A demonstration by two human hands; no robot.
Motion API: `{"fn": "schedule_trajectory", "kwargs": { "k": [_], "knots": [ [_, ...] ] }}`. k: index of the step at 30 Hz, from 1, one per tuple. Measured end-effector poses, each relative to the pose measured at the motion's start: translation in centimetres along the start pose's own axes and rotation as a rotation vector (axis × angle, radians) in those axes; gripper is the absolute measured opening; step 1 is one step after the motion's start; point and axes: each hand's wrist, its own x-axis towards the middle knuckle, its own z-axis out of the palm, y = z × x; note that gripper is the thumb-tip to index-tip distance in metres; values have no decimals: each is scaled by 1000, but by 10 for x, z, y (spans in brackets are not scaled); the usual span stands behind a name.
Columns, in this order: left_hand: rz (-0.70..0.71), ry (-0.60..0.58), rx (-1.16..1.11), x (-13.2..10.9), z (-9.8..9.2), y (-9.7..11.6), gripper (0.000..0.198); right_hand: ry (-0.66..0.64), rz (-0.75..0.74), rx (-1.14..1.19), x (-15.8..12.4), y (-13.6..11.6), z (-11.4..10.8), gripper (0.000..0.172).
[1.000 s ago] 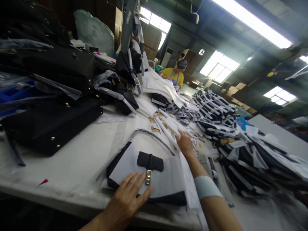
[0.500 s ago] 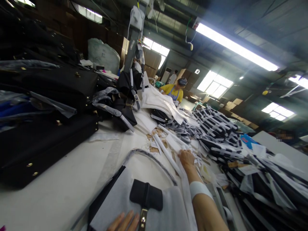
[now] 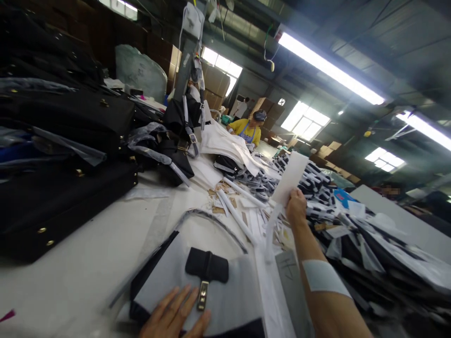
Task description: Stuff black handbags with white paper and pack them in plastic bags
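The handbag (image 3: 213, 272), bottom edge partly cut off, lies beneath the loosely spread left hand (image 3: 172, 314), long axis crosswise, handle (image 3: 199, 213) pointing away, black under a pale sheet (image 3: 243, 286), while the right hand (image 3: 296, 206), fingertips hard to make out, pinches a white strip (image 3: 291, 177) farther off.

Right hand (image 3: 296, 206): bare; one wide, plain, pale blue-grey band (image 3: 326, 278) worn across the forearm (image 3: 307, 243), well behind the hand, bare skin showing on either side. Left hand (image 3: 173, 315): likewise bare
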Motion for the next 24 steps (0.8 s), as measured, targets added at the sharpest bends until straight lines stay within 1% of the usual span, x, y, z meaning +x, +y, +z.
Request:
{"fn": "schedule_trajectory", "kwargs": {
  "k": [1,2,4,5,7,9,10,12,13,15,19,24],
  "knots": [
    [-6,-25,-27,1,-4,0,36,-68,-1,66,-6,-11,-12,56],
    [-21,-76,-57,1,-9,0,37,-151,4,125,-17,-22,-22,57],
    [-31,-174,-85,3,-19,1,38,-388,26,242,-52,-41,-36,55],
    [-12,-247,-91,4,-24,2,39,-509,40,277,-74,-48,-39,53],
    [10,-364,-101,6,-31,1,42,-737,46,285,-125,-60,-40,47],
    [18,-412,-109,7,-35,1,44,-906,27,235,-174,-66,-36,42],
    [20,-424,-111,8,-36,1,45,-965,14,205,-195,-66,-33,40],
    [31,-430,-115,9,-38,0,46,-1039,-5,165,-228,-61,-27,38],
    [35,-434,-117,9,-38,0,47,-1053,-9,149,-239,-56,-24,37],
    [44,-427,-122,10,-38,0,46,-1050,-2,113,-251,-46,-20,37],
    [51,-374,-145,11,-39,-2,38,-1071,6,28,-257,-30,-20,38],
    [75,-318,-187,9,-40,-5,34,-1097,-17,29,-257,-25,-16,38]
  ]
}}
